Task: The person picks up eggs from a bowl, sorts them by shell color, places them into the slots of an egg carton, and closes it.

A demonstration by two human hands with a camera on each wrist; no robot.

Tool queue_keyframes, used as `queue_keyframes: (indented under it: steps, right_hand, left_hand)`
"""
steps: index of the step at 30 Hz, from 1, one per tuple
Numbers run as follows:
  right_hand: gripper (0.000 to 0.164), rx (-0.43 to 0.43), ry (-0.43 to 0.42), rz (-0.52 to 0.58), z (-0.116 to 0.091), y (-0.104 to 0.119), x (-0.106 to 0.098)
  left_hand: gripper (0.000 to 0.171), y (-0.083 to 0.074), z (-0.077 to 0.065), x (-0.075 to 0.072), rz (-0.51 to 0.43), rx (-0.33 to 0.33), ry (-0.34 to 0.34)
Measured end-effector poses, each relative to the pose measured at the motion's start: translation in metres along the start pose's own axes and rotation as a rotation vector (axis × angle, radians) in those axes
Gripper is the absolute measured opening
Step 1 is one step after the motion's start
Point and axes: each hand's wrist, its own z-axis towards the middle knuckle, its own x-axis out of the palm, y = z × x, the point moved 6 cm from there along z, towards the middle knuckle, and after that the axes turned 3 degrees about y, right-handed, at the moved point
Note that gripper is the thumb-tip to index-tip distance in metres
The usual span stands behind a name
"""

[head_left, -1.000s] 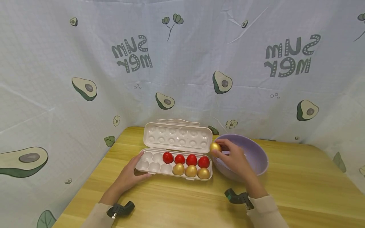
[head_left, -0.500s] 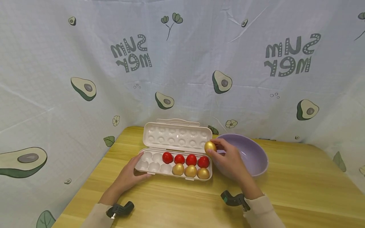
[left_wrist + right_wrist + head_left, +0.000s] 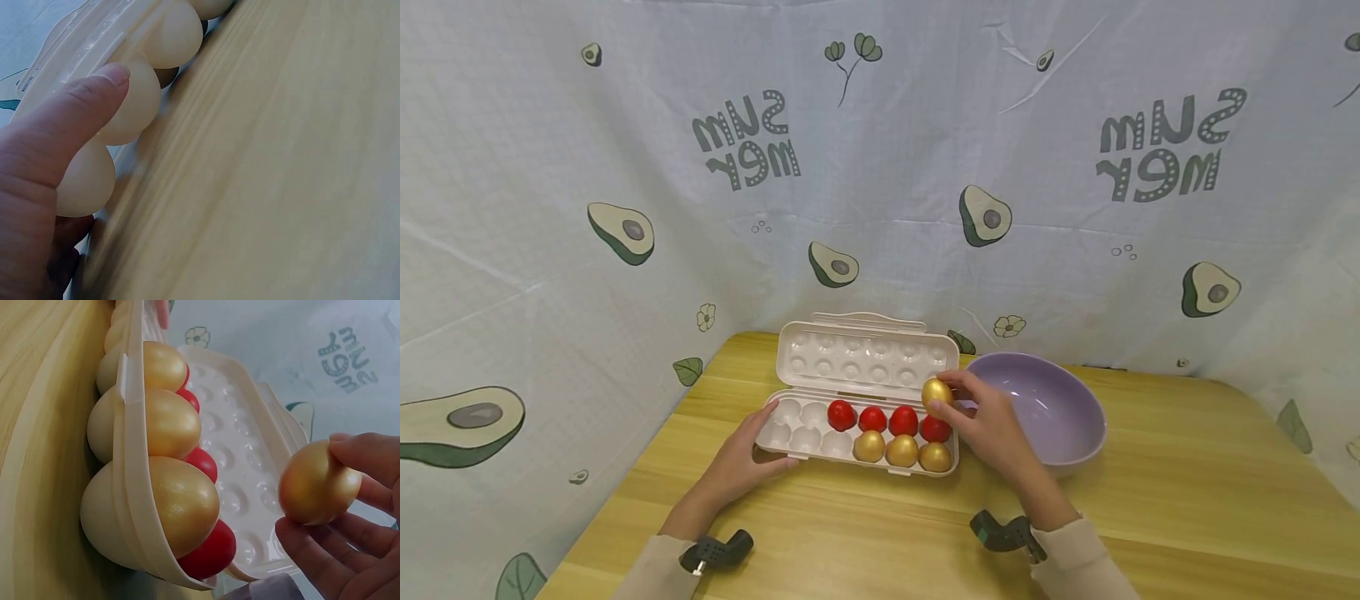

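An egg carton (image 3: pixel 816 457) of pale plastic lies with its lid (image 3: pixel 880 358) raised at the back. Several red eggs (image 3: pixel 872 419) fill part of its rear row, and three golden eggs (image 3: pixel 902 451) sit in the front row's right end. My left hand (image 3: pixel 741 462) grips the carton's left end. In the left wrist view, the thumb (image 3: pixel 81 115) lies along the carton's front edge. My right hand (image 3: pixel 988 417) pinches another golden egg (image 3: pixel 315 484) between thumb and fingers, above the carton's right end. It partly covers the rightmost red egg in the head view.
A purple bowl (image 3: pixel 1067 417) stands to the right of the carton, its left side partly behind the right hand. Cups at the carton's left end hold no eggs. A printed curtain (image 3: pixel 880 167) hangs behind the wooden table (image 3: pixel 850 533).
My right hand has carried the golden egg left, from beside the bowl's rim to over the carton's right end. The left hand and the carton stay in place.
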Motion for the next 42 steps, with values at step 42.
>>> queue_keyframes:
  steps: [42]
  right_hand:
    - [0.04, 0.038, 0.045, 0.085, -0.005, 0.011, 0.051]
  left_hand:
    - [0.098, 0.002, 0.001, 0.0, 0.011, 0.022, -0.004]
